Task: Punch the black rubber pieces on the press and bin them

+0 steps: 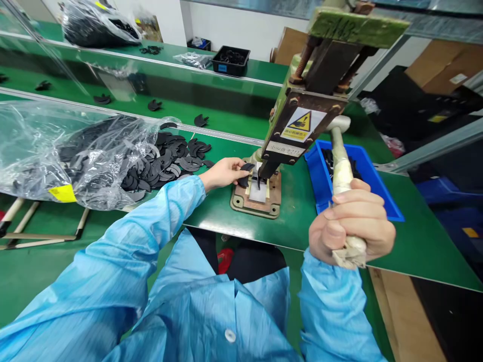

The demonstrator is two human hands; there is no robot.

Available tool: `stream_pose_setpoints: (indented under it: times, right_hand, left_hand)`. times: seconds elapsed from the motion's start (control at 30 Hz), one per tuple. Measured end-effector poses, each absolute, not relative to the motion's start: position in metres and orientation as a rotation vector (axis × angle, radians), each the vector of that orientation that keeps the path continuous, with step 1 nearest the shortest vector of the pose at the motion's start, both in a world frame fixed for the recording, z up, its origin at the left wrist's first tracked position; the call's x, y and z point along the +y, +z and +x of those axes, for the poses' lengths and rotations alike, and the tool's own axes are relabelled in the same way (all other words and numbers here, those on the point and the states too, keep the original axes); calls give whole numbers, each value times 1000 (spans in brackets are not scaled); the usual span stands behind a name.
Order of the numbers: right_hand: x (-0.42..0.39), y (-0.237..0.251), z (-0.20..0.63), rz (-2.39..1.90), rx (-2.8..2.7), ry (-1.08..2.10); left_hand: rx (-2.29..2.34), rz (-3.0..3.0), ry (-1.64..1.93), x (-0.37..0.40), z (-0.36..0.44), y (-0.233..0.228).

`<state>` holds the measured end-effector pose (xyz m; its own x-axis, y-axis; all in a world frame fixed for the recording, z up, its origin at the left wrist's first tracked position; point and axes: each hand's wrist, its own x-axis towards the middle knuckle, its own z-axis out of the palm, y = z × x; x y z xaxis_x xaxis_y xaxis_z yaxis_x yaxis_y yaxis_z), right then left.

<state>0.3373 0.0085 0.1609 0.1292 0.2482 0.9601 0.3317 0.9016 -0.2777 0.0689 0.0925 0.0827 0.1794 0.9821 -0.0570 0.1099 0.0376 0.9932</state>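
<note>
Between the thumb and fingers of my left hand [225, 173] is a curved black part [245, 176]. It is held at the left of the press base [270, 207], beside the metal plate [258, 192] under the ram [268, 168]. A second dark piece seems to lie on that plate, partly under the ram. My right hand [354, 223] is wrapped around the tape-covered lever [341, 161] of the green and brown hand press [302, 105]. The lever stands up to the right of the press body.
A clear plastic bag [86, 156] spills many curved black parts [166, 161] on the left. Right of the press sits a blue bin [377, 183] with dark pieces inside. Behind, single parts [201, 120] lie along a green belt, and a black tray [231, 61] stands on the shelf.
</note>
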Motion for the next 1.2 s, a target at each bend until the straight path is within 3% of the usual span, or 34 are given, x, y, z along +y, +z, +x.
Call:
stream_pose_setpoints:
  times: [1.2]
  right_hand:
    - [12, 163, 332, -471, -1408, -107]
  left_hand:
    - [1280, 1053, 505, 115, 80, 107]
